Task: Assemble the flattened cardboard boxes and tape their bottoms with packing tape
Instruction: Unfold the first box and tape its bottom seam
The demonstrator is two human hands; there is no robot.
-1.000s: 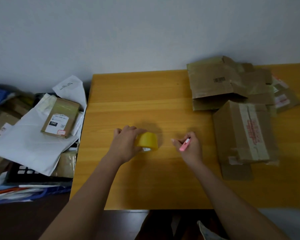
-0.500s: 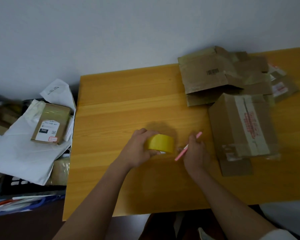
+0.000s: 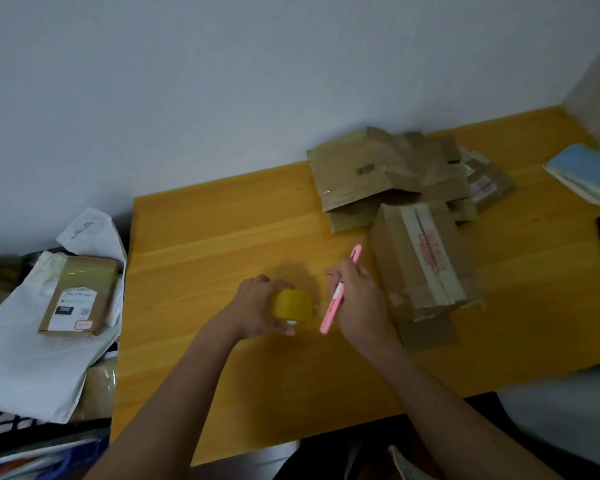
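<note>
Left hand [image 3: 257,306]: fingers curled round the yellow tape roll [image 3: 292,304], which stands on the table [image 3: 201,237].
Right hand [image 3: 357,299]: grips a pink cutter [image 3: 336,299], just right of the roll.
Boxes: one assembled box [image 3: 420,261] beside the right hand; flattened boxes [image 3: 378,171] piled behind it by the wall.

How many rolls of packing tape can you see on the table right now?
1. The yellow tape roll stands on the wooden table, gripped by the left hand, just left of the pink cutter held in the right hand. Others could be hidden under the cardboard pile.
</note>
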